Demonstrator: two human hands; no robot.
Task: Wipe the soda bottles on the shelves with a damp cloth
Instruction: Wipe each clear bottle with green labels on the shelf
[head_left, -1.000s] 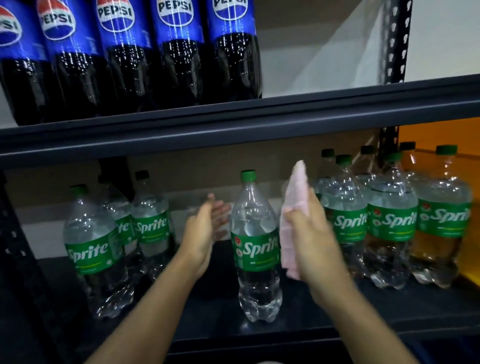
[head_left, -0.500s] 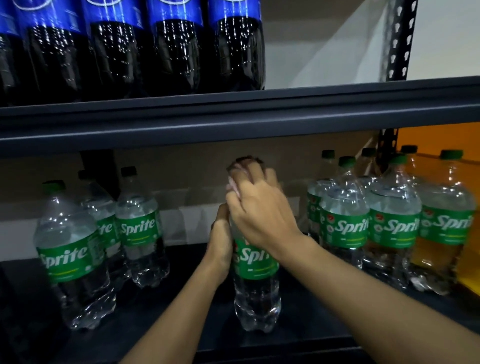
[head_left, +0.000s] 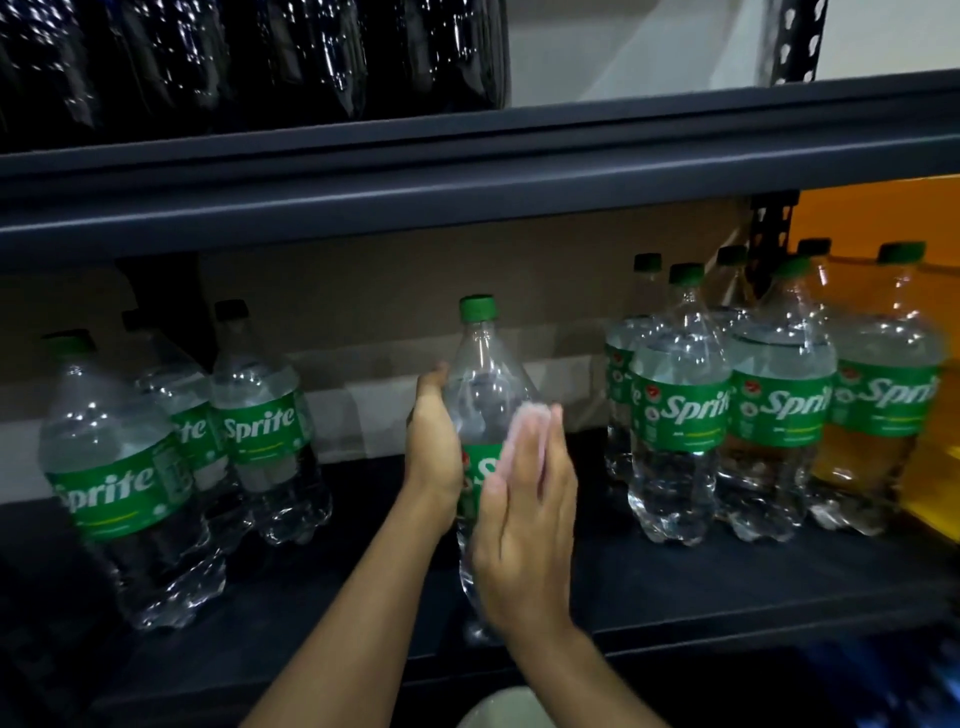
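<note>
Landmark: middle Sprite bottle, upright and standing alone. The lower shelf is under it. The upper shelf is above it and carries a row of dark cola bottles. Right of it, well apart, is a tight Sprite cluster. Left of it is a looser Sprite group.

Left hand wraps its left flank, thumb forward, fingers curled behind. Right hand lies flat on its front, fingers straight and together, pressing the pale cloth onto the label area. It's blurred there, so the thumb may or may not be pinching the cloth.

Risks:
- A flat-palm hold alone means the cloth can slide out and drop mid-stroke.
- Wet plastic plus a sideways push could twist the bottle out of the left grip. It would then tip over the front shelf edge or into the right cluster.
</note>
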